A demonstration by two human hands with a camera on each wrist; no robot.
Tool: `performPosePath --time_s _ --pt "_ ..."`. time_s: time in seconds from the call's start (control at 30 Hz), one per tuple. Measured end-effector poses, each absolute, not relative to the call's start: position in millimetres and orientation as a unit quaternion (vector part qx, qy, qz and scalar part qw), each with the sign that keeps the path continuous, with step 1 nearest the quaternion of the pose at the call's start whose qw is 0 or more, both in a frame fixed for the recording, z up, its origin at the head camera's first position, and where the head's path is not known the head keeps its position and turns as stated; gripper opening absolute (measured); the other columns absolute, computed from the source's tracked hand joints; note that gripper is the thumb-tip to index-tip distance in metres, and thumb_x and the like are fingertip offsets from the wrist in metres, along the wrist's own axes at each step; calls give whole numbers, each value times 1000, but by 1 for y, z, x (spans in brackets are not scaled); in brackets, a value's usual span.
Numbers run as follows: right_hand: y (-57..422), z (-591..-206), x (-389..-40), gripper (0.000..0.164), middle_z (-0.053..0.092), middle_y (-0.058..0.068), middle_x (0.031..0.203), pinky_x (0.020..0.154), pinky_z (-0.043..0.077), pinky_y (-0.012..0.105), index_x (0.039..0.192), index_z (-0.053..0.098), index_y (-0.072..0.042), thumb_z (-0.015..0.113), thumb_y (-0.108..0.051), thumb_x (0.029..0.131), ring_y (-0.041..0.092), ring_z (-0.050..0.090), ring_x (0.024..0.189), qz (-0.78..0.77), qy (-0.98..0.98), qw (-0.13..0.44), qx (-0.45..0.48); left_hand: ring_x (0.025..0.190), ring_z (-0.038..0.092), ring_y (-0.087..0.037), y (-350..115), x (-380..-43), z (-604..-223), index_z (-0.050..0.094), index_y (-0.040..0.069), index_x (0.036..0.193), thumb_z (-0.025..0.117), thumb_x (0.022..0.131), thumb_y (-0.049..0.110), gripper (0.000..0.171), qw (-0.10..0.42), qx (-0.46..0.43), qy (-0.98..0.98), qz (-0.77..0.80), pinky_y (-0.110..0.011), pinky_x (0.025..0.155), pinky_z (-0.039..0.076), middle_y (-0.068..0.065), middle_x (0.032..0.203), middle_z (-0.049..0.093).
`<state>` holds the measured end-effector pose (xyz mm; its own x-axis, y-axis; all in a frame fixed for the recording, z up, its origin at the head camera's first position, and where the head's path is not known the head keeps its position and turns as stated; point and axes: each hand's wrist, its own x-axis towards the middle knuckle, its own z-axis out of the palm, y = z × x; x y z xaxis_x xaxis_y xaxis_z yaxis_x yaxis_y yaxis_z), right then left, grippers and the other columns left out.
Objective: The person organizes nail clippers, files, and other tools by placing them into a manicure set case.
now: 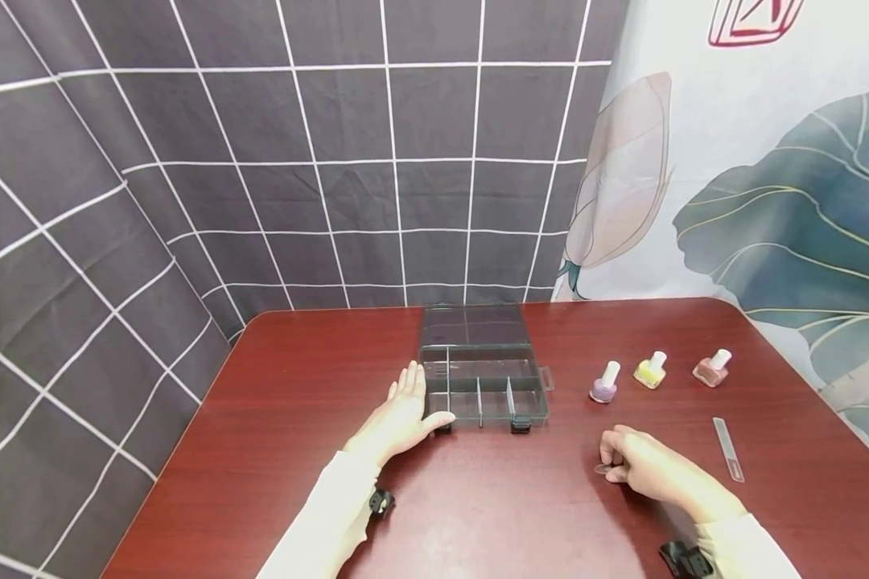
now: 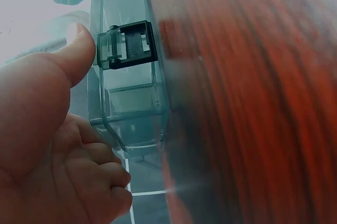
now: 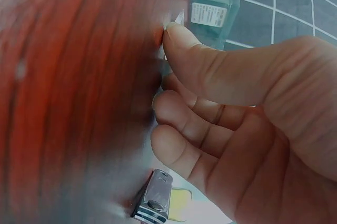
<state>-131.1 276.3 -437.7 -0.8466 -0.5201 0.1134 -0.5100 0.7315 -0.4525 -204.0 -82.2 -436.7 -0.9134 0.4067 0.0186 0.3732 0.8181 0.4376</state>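
A clear plastic compartment box (image 1: 487, 420) lies with its lid raised at the back and its dividers showing. My left hand (image 1: 400, 418) rests along the box's left side, fingers straight, thumb at the front edge; the left wrist view shows the thumb beside a black latch (image 2: 138, 45). To the right of the box, my right hand (image 1: 644, 462) pinches a small clear piece (image 1: 601, 469) low over the tabletop. In the right wrist view, a pointed tip of this clear piece (image 3: 180, 17) shows past the thumb; its kind is hard to tell.
Purple (image 1: 603, 392), yellow (image 1: 649, 373) and pink (image 1: 710, 371) nail polish bottles stand beyond my right hand. A flat nail file (image 1: 728, 450) lies to its right. A metal nail clipper (image 3: 154, 195) shows in the right wrist view. Curtains hang behind the red-brown table (image 1: 319, 346).
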Motion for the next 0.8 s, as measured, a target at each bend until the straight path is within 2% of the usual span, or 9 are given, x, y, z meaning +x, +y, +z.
performPosePath --time_s 0.4,0.8 --pt "274 -438 -132 32 41 -13 68 51 36 20 69 48 -17 76 -4 71 -1 41 59 -243 931 15 -271 138 13 -36 -81 -203 -439 13 -11 144 51 90 51 90 47 198 952 227 -48 110 16 -27 150 12" --pt "265 -432 -135 29 44 -15 64 50 35 20 68 48 -18 71 -3 78 -2 39 56 -254 934 25 -249 138 14 -35 -81 -201 -437 13 -10 144 48 91 54 90 56 197 955 217 -45 111 16 -25 150 12"
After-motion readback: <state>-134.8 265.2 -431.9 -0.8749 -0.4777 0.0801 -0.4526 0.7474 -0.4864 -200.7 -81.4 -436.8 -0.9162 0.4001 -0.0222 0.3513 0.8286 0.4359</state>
